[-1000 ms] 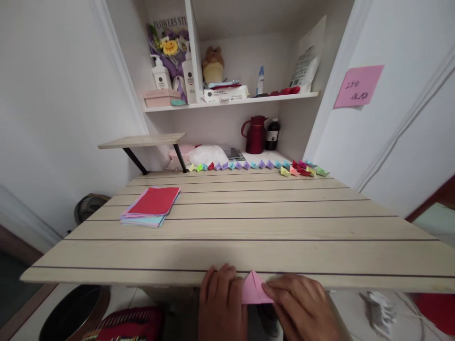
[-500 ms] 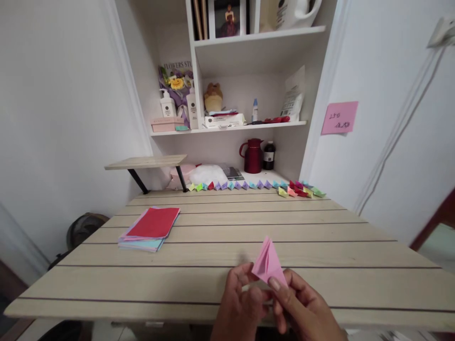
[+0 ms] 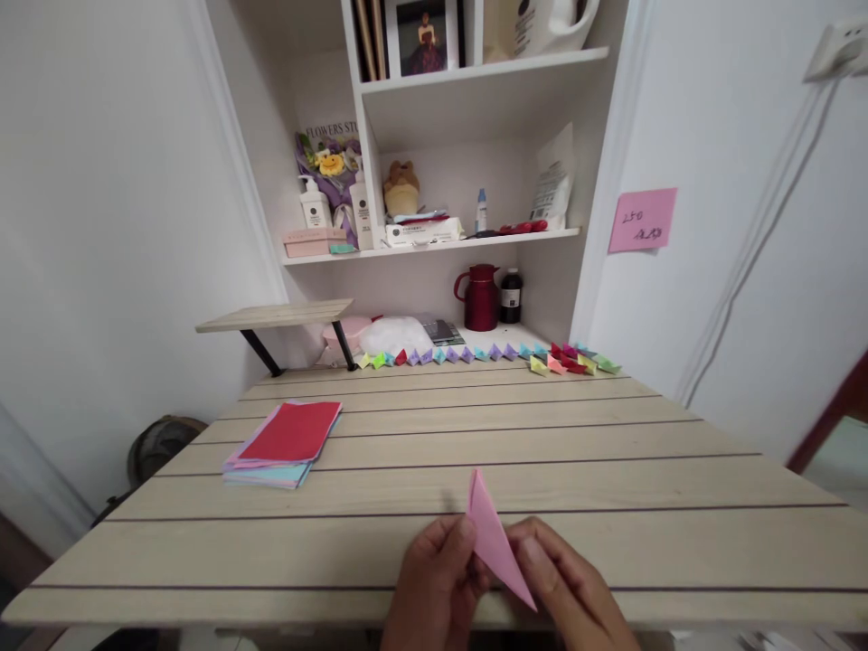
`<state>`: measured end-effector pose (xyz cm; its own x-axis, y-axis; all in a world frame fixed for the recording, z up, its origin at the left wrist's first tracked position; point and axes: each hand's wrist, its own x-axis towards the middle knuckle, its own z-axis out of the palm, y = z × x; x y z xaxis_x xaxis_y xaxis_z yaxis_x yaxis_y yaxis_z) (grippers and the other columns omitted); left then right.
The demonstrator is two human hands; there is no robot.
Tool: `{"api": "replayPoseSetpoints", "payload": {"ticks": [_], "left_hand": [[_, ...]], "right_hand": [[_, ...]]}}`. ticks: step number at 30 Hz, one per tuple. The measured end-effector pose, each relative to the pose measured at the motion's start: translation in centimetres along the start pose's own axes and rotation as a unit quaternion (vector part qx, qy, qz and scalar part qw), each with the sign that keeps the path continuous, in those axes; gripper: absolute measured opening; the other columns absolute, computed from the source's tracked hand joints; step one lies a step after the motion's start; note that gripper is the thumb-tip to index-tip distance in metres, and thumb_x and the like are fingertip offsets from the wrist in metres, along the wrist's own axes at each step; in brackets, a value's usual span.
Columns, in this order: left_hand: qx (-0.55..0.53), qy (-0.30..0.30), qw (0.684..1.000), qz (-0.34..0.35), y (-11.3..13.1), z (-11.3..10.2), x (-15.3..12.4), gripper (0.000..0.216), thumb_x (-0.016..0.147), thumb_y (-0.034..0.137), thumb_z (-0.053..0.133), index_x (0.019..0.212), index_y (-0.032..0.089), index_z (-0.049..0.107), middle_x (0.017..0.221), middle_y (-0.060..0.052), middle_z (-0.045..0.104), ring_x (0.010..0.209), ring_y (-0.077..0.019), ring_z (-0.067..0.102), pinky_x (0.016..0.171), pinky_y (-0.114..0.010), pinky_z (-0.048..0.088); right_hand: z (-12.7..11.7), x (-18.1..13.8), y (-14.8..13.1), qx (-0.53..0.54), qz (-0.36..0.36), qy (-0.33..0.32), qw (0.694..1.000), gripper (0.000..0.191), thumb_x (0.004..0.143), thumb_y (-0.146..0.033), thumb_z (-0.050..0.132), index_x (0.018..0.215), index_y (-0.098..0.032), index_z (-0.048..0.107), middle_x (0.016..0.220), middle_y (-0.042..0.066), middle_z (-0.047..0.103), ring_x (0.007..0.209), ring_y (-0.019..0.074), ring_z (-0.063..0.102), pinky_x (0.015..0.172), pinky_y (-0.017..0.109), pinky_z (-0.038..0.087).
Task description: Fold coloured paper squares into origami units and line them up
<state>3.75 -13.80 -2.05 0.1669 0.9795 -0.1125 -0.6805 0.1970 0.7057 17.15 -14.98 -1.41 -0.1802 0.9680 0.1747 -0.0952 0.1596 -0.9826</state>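
A folded pink paper piece (image 3: 494,541) is pinched between both hands over the near edge of the wooden table (image 3: 610,452). My left hand (image 3: 434,583) grips its left side with closed fingers. My right hand (image 3: 573,588) grips its right side, thumb on top. The paper is pressed flat into a narrow pointed shape with its tip aimed away from me. A stack of coloured paper sheets (image 3: 285,440), red on top, lies to the left on the table. A row of small folded paper pieces (image 3: 475,354) in several colours lines the far edge.
Shelves at the back hold lotion bottles (image 3: 313,204), a tissue pack (image 3: 424,231), a dark red jug (image 3: 480,297) and a dark bottle (image 3: 511,296). A small raised wooden shelf (image 3: 275,316) stands at the far left. A pink sticky note (image 3: 641,220) is on the right wall.
The hands rose from below the table edge to above the tabletop with the pink paper. Its opened pocket shape has been pressed flat into a narrow point. The view tilted upward.
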Motion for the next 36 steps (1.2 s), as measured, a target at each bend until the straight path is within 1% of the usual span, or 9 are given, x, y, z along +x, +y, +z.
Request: {"api": "replayPoseSetpoints", "payload": {"ticks": [3,6,11,15,18,22,29,33,36], "left_hand": [[-0.025,-0.053,0.997,-0.04,1.6,0.4,1.0,0.019,0.077,0.029,0.072,0.078,0.011,0.067,0.071,-0.004,0.065,0.058,-0.0084,0.054,0.058,-0.02,0.041],[-0.048,-0.052,0.997,-0.035,2.6,0.5,2.5,0.013,0.076,0.024,0.074,0.076,0.013,0.067,0.073,-0.004,0.066,0.063,-0.0097,0.058,0.06,-0.02,0.042],[0.004,-0.095,0.995,-0.012,2.2,0.1,4.3,0.019,0.081,0.027,0.068,0.091,0.011,0.069,0.087,-0.011,0.069,0.078,-0.016,0.062,0.076,-0.026,0.046],[0.02,-0.09,0.996,0.018,1.8,0.0,4.4,0.016,0.082,0.026,0.068,0.088,0.011,0.07,0.084,-0.01,0.069,0.079,-0.0151,0.062,0.08,-0.026,0.044],[0.023,-0.076,0.997,0.02,1.8,0.1,4.3,0.016,0.079,0.026,0.071,0.087,0.012,0.071,0.082,-0.009,0.069,0.077,-0.0145,0.061,0.081,-0.027,0.044],[0.029,-0.059,0.998,0.017,2.0,0.3,4.4,0.019,0.075,0.026,0.075,0.085,0.011,0.071,0.084,-0.01,0.069,0.08,-0.0162,0.062,0.081,-0.028,0.045],[0.049,-0.042,0.998,0.02,2.1,0.4,4.2,0.02,0.074,0.025,0.075,0.086,0.01,0.071,0.087,-0.011,0.07,0.085,-0.0175,0.063,0.081,-0.028,0.046],[0.05,-0.041,0.998,0.027,2.1,0.7,4.2,0.021,0.074,0.026,0.075,0.086,0.01,0.07,0.087,-0.011,0.07,0.085,-0.018,0.064,0.081,-0.028,0.046],[0.059,-0.035,0.997,0.025,2.1,0.7,4.2,0.024,0.07,0.028,0.078,0.084,0.01,0.069,0.084,-0.011,0.07,0.081,-0.0188,0.064,0.08,-0.029,0.047]], "right_hand": [[-0.8,2.1,-0.2,0.072,0.013,0.008,0.997,0.032,0.089,-0.051,0.051,0.096,-0.022,0.063,0.076,0.001,0.058,0.071,0.0164,0.053,0.066,0.026,0.043],[-1.1,4.8,0.0,0.173,0.042,-0.01,0.984,0.033,0.088,-0.048,0.054,0.113,-0.027,0.057,0.095,0.003,0.059,0.081,0.0178,0.056,0.069,0.028,0.044],[-0.9,6.8,0.4,0.254,0.05,-0.051,0.964,0.033,0.09,-0.046,0.051,0.118,-0.028,0.055,0.1,0.004,0.06,0.086,0.0198,0.056,0.073,0.032,0.045],[-0.7,6.1,0.0,0.235,0.025,-0.069,0.969,0.029,0.09,-0.039,0.056,0.116,-0.027,0.058,0.1,0.004,0.064,0.093,0.0201,0.056,0.083,0.033,0.044],[-0.7,5.8,-0.2,0.2,0.019,-0.057,0.978,0.03,0.085,-0.033,0.064,0.114,-0.026,0.062,0.102,0.004,0.065,0.097,0.0202,0.055,0.087,0.033,0.042],[-0.8,6.0,0.1,0.184,0.023,-0.045,0.982,0.031,0.083,-0.032,0.066,0.113,-0.025,0.064,0.098,0.003,0.067,0.091,0.0195,0.056,0.082,0.031,0.042],[-1.1,6.4,0.3,0.188,0.031,-0.009,0.982,0.027,0.075,-0.03,0.071,0.099,-0.02,0.067,0.083,0.002,0.067,0.078,0.0176,0.059,0.073,0.027,0.044],[-1.0,6.2,-0.4,0.166,0.013,-0.045,0.985,0.034,0.069,-0.031,0.075,0.098,-0.02,0.062,0.087,0.002,0.066,0.083,0.0176,0.059,0.077,0.027,0.044],[-0.9,6.2,-0.4,0.119,0.007,-0.057,0.991,0.026,0.067,-0.029,0.074,0.086,-0.019,0.059,0.078,-0.001,0.061,0.076,0.0157,0.056,0.072,0.025,0.043]]}}
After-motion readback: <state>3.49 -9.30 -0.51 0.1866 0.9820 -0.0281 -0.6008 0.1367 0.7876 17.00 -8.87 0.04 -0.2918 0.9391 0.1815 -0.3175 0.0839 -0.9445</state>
